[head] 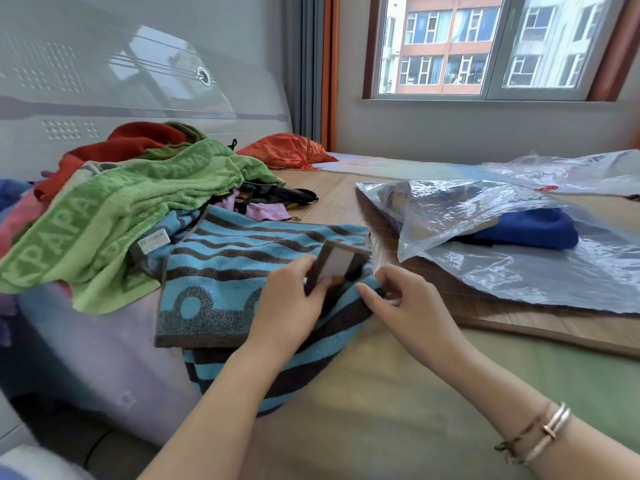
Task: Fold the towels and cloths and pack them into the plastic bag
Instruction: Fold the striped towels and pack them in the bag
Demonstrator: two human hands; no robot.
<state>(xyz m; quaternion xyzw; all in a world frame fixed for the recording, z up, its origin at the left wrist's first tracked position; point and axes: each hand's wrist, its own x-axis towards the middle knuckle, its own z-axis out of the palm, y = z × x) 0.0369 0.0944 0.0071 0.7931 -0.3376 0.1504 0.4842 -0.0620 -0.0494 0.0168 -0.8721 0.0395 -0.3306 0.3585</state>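
Observation:
A blue towel with dark brown stripes (221, 271) lies partly folded on the bed in front of me. My left hand (291, 303) pinches its right corner, where a brown and white end band stands up. My right hand (401, 303) pinches the towel's edge just to the right of that corner. A clear plastic bag (485, 244) lies on the wooden board at the right, with a folded dark blue cloth (533, 228) inside it. At the left sits a heap of unfolded towels, topped by a green towel (114, 209) with "PAPA" lettering and a red one (131, 140).
A second plastic bag (571, 171) lies behind the first. An orange pillow (287, 150) rests by the white headboard (104, 81). The wooden board (519, 327) covers the right part of the bed. Small purple and dark cloths (263, 202) lie behind the striped towel.

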